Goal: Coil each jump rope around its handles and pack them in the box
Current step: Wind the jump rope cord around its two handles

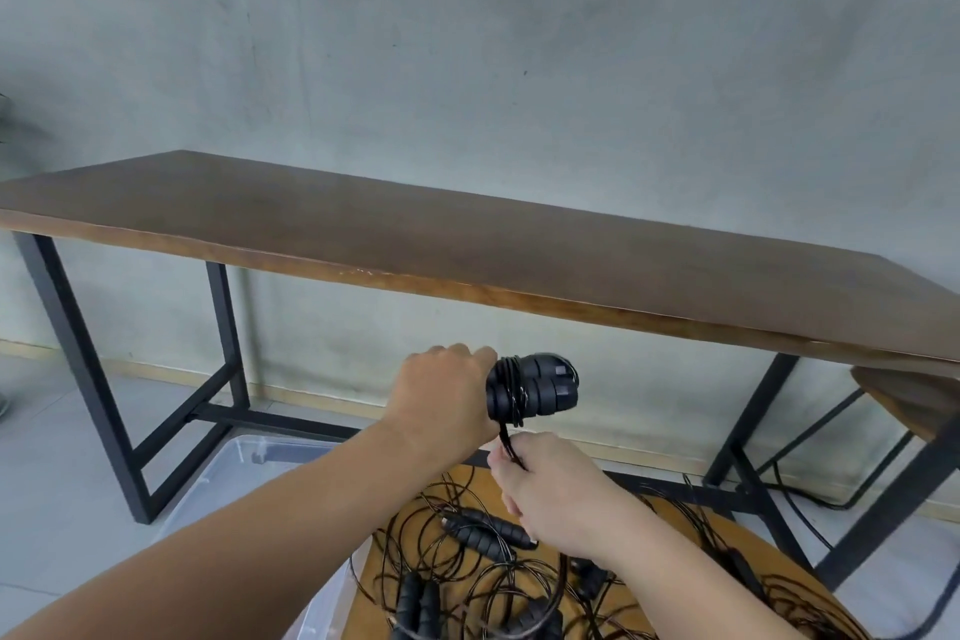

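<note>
My left hand [444,392] grips a pair of black jump-rope handles [540,387] held side by side, their ends pointing right. Thin black cord is wound around them near my fingers. Just below, my right hand [550,494] pinches the cord [506,442] that runs down from the coil. A tangle of several loose black jump ropes [467,556] with ribbed handles lies on a round wooden stool top [670,530] under my hands. A clear plastic box [234,478] stands on the floor at the lower left, partly hidden by my left forearm.
A long dark wooden table [467,244] on black metal legs stands ahead against a grey wall. A second wooden stool [904,403] sits under its right end. Black cable trails on the floor at the right.
</note>
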